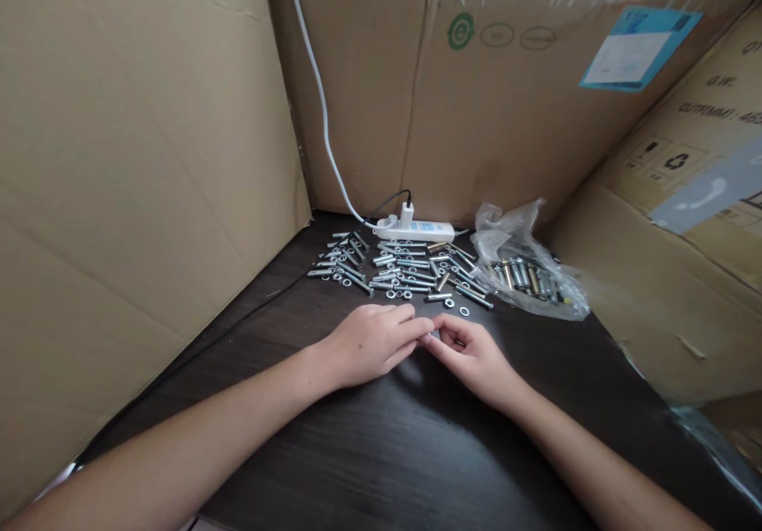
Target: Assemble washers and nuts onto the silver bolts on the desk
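My left hand [375, 342] and my right hand [470, 354] meet above the dark table, fingertips touching. Both are closed in a pinch around something small, mostly covered by the fingers; only a tiny bright bit shows between them, and its kind cannot be made out. Just beyond the hands lie loose bolts [417, 282], sleeves and rings in rough rows. Nearest to my fingers are a hex nut [449, 303] and a flat washer [464, 312]. A second cluster of bolts [357, 278] with nuts and washers lies further left.
A clear plastic bag [524, 269] with metal fasteners lies at the right. Behind the bolts is a white power strip [417, 230] with a plug and cables. A black cable [238, 319] runs along the left. Cardboard boxes [369, 78] wall in the table [333, 467].
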Demonstrator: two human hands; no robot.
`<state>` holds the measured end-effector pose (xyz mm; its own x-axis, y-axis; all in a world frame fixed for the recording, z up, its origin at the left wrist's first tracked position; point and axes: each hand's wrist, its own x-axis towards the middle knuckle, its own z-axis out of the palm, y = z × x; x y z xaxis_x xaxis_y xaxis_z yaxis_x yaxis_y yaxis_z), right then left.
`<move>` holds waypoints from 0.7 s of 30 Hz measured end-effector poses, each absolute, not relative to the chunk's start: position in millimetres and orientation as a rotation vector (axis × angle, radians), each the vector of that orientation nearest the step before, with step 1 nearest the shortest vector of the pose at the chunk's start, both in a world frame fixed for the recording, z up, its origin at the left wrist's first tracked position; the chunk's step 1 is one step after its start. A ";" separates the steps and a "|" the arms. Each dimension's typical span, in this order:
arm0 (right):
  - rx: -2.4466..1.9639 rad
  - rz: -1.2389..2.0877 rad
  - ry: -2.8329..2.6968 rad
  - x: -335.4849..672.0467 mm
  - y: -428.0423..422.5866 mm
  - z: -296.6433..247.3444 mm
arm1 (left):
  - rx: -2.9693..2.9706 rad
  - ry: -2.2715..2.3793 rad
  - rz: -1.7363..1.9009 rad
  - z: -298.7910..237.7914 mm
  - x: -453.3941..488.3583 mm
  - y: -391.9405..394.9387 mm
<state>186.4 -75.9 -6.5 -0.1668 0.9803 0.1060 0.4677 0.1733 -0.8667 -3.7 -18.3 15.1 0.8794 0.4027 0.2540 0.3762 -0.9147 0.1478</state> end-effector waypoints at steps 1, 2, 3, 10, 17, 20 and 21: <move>-1.387 0.907 -1.756 186.8 -75.8 -5.5 | 2.941 0.625 0.435 14.7 -3.4 -18.4; -1.392 0.894 -1.777 187.6 -75.5 -4.6 | 2.927 0.640 0.434 14.3 -3.2 -18.4; -1.396 0.878 -1.807 189.0 -75.0 -4.0 | 2.911 0.659 0.428 13.7 -2.9 -18.4; -1.671 0.378 -1.967 221.7 -61.6 -9.5 | 2.821 0.785 0.445 13.0 -2.7 -17.5; -2.038 0.020 -2.005 242.4 -51.8 -15.0 | 2.715 0.844 0.475 13.6 -2.9 -18.1; -2.092 0.007 -1.989 241.9 -51.3 -15.7 | 2.693 0.878 0.492 12.6 -2.7 -17.8; -2.103 0.004 -1.972 241.8 -51.2 -15.7 | 2.685 0.893 0.496 12.4 -2.7 -17.6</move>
